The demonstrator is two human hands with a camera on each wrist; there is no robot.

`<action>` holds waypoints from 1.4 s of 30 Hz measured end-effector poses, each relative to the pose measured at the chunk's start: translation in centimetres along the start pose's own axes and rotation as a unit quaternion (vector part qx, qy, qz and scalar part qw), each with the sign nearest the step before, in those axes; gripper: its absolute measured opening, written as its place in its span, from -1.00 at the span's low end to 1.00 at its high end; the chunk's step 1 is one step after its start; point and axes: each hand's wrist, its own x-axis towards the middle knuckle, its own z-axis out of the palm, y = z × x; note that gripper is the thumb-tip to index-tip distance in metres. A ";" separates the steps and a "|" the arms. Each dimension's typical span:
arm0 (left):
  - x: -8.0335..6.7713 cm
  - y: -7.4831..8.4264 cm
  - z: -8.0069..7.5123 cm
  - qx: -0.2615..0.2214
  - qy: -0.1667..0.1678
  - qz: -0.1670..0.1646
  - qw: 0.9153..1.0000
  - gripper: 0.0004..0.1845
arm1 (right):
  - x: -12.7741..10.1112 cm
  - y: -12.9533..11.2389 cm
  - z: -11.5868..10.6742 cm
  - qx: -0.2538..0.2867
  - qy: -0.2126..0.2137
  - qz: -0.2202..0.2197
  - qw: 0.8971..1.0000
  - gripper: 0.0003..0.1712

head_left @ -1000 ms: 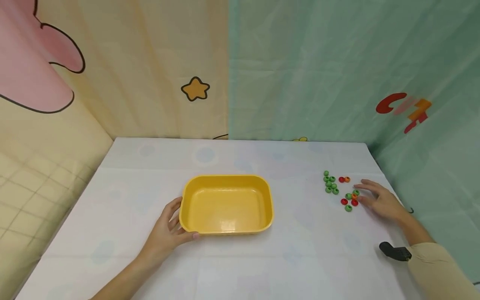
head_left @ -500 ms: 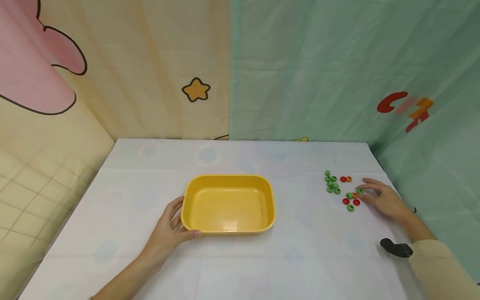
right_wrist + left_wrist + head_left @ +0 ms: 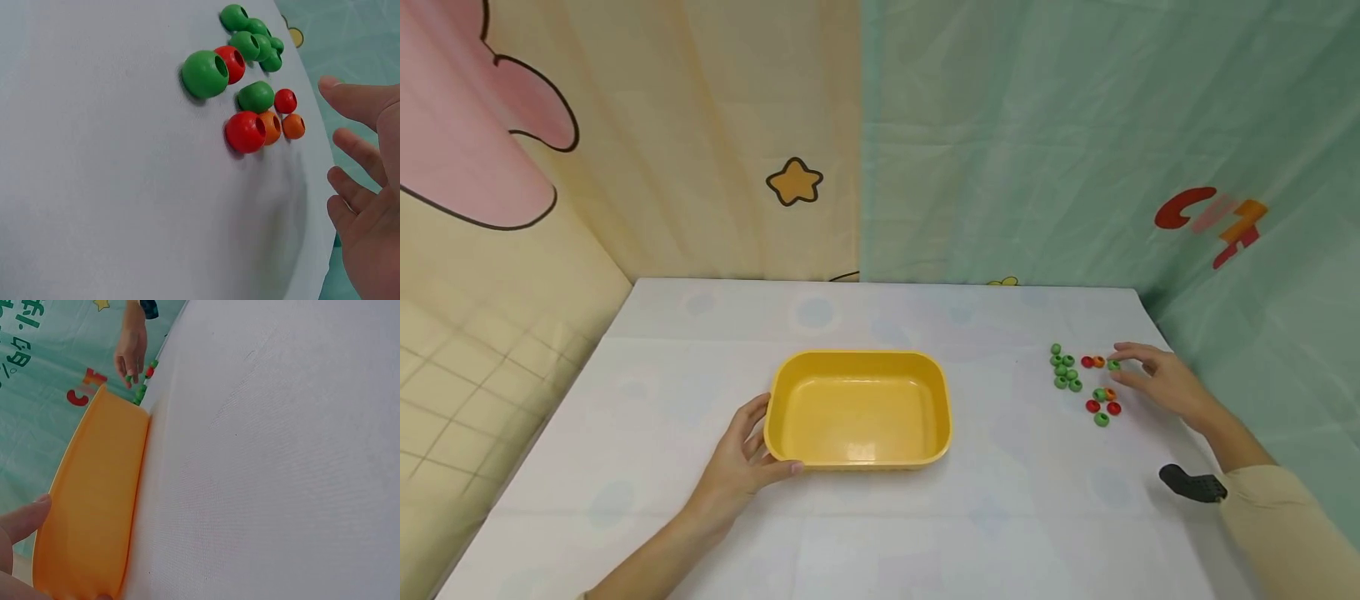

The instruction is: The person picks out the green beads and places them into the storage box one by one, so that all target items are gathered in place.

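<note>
A yellow plastic tray stands on the white-covered table. My left hand grips its left end, thumb along the front rim and fingers at the side; the thumb also shows on the tray in the left wrist view. Far to the right, my right hand pinches a green bead at its fingertips, just above the table. That bead is hidden in the right wrist view, where the hand faces the loose beads. Beside it lie several green beads, red beads and orange beads, each with a hole.
The white-covered table ends at a beige and green curtain at the back. More green curtain hangs close beside the right arm. A black band piece juts from the right wrist.
My right hand has moved away from the lower bead group toward the back, with a green bead between its fingertips. My left hand has stayed on the tray.
</note>
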 end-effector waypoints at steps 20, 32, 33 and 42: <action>0.7 0.3 0.5 0.002 -0.002 -0.007 1.000 0.15 | 4.0 -6.6 2.0 0.028 -0.087 -0.028 0.995 -0.55; 1.0 0.2 0.6 -0.003 -0.005 -0.005 1.000 0.16 | 6.7 -9.6 4.1 0.033 -0.125 -0.079 0.988 -0.58; 1.0 0.1 0.7 -0.004 -0.006 -0.004 1.000 0.16 | 7.0 -9.9 4.3 0.033 -0.129 -0.081 0.988 -0.58; 1.1 0.1 0.8 -0.006 -0.003 -0.004 1.000 0.15 | 8.5 -12.6 5.9 0.043 -0.155 -0.085 0.983 -0.65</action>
